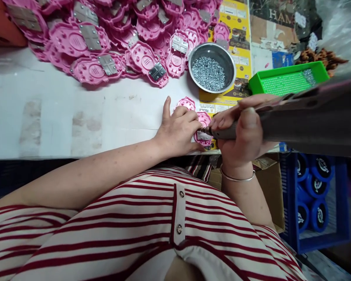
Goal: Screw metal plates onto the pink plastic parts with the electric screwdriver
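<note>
Head view: pink case (204, 118) between my hands; right hand (242, 130) wrapped round a screwdriver (295, 123), bit (206, 130) leftward at it; left hand (179, 129) nearer, fingers bent, hold unclear.

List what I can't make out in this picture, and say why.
All in the head view:
- Pink pieces by the left hand: partly covered by that hand.
- Tool's far end: blurred and cut off by the right edge.
- Tool's tip: too small to tell what it touches.
- Metal bits in the bowl: too small to count.
- Orange object: cut off by the left edge.
</note>
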`<state>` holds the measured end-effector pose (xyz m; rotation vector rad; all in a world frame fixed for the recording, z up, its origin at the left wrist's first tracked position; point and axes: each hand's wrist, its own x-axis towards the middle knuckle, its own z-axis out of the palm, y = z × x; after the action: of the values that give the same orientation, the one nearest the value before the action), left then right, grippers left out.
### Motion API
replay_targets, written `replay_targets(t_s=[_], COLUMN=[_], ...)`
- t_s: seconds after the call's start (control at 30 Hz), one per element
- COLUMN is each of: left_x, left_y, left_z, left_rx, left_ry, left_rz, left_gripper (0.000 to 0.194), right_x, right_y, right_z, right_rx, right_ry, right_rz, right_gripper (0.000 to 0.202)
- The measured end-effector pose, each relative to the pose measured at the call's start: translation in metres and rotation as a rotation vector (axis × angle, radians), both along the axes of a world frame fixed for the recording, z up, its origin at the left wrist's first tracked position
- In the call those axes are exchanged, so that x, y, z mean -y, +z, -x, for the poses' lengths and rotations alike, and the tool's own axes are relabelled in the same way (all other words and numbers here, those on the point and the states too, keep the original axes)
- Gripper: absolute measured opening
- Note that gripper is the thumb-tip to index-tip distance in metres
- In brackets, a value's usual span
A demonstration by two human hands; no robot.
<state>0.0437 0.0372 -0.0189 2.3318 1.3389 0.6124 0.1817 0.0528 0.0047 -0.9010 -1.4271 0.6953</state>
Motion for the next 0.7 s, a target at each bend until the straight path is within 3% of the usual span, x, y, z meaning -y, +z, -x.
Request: replay_targets(t_s=[0.13,0.37,0.5,0.6,0.7], left_x=[0.0,0.003,0.005,0.005,0.005], left_y=[-0.002,-0.003,-0.004,-0.008,-0.012], left_z=[0.002,0.005,0.006,0.006,0.008], left_rx=[0.003,0.146,0.216,0.236,0.26], left_ry=[0.002,0.016,-0.005,-0.009,0.001], left_rz=[0.004,-0.007,-0.058,-0.126,-0.185], left_gripper=[0.039,0.043,0.012,0.011,0.016], right_x=[0.001,0.002,0.017,0.032,0.044], right_y=[0.017,0.031,0.04,0.048,0.054], right_z=[0.008,-0.003,-0.007,-0.003,0.001], right_rx=[-0.184,-0.281,-0.197,-0.146,-0.15], right_ry=[-0.069,0.081,0.011,-0.008,0.026], right_rz=[-0.23,-0.359,-0.118,0.086,0.144], right_gripper=[0.011,0.015,0.026,0.032,0.032])
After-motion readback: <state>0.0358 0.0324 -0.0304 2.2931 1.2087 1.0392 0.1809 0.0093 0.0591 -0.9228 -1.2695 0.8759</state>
